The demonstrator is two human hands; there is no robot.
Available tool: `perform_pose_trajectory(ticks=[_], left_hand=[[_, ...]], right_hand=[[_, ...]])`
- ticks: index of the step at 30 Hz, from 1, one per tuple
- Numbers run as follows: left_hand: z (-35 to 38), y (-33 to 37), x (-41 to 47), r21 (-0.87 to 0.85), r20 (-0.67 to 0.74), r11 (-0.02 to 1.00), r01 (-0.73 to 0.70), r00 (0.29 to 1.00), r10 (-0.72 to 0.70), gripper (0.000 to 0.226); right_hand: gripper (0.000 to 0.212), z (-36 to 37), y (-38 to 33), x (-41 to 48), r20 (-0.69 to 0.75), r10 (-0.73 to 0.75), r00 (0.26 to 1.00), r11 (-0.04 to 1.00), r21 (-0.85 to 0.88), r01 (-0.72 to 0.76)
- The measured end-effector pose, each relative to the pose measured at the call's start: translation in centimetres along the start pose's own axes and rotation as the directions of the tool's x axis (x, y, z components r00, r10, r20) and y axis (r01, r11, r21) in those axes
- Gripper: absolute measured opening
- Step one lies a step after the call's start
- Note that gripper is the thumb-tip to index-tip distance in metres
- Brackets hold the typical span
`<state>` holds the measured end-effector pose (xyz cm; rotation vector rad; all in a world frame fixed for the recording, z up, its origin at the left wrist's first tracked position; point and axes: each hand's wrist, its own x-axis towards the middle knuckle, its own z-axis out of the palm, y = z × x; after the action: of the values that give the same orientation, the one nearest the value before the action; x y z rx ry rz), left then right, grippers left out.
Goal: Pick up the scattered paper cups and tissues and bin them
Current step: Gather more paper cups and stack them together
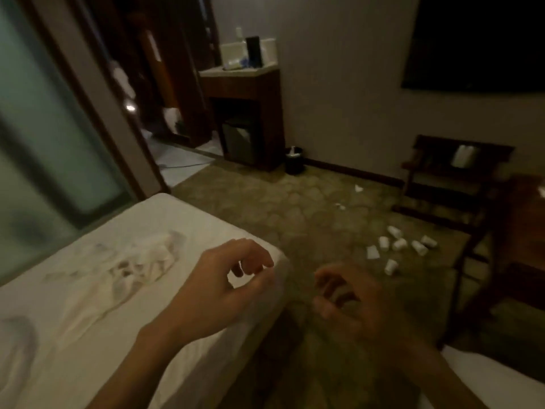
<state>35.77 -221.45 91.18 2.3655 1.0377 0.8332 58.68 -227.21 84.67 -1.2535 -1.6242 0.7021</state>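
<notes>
Several white paper cups (399, 244) lie tipped over on the patterned carpet at the right, near a dark wooden rack. A folded tissue (372, 251) lies beside them, and two more tissue scraps (358, 188) (339, 206) lie further back. A small black bin (293, 160) stands against the wall by the cabinet, with something white sticking out of it. My left hand (227, 286) hovers over the bed corner, fingers curled and apart, holding nothing. My right hand (351, 302) hangs over the carpet, fingers loosely spread and empty. Both hands are well short of the cups.
A white bed (97, 290) with a rumpled cloth fills the lower left. A dark cabinet (244, 93) with a mini fridge stands at the back wall. A wooden luggage rack (454, 184) and dark furniture crowd the right. A glass partition runs along the left.
</notes>
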Motion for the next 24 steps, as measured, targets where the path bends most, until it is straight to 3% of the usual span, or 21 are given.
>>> perform_pose_trajectory(ticks=[5,8,11,18,24], left_hand=[[8.5,-2.4,7.0,-0.257,0.190,0.965,0.046,0.982,0.003,0.018],[13.5,-4.5,11.4,-0.372,0.283,0.924,0.094,0.959,0.017,0.034],[18.8,-6.4,16.3,-0.469,0.373,0.874,0.127,0.926,0.066,0.034],[29.6,-12.4,27.9,-0.481,0.525,0.861,0.163,0.840,0.135,0.027],[36.2,-15.9,38.5,-0.432,0.602,0.867,0.247,0.795,0.074,0.031]], right_hand=[[0.022,-4.9,7.4,-1.1,-0.188,0.279,0.942,0.960,0.051,-0.275],[0.017,-6.1,10.8,-1.6,-0.300,0.387,0.872,0.921,0.083,-0.381],[0.012,-6.5,14.9,-1.0,-0.361,0.493,0.792,0.863,0.088,-0.497],[0.008,-7.3,23.0,5.4,-0.514,0.687,0.513,0.698,0.272,-0.662],[0.010,-10.9,29.8,13.0,-0.526,0.761,0.380,0.597,0.339,-0.727]])
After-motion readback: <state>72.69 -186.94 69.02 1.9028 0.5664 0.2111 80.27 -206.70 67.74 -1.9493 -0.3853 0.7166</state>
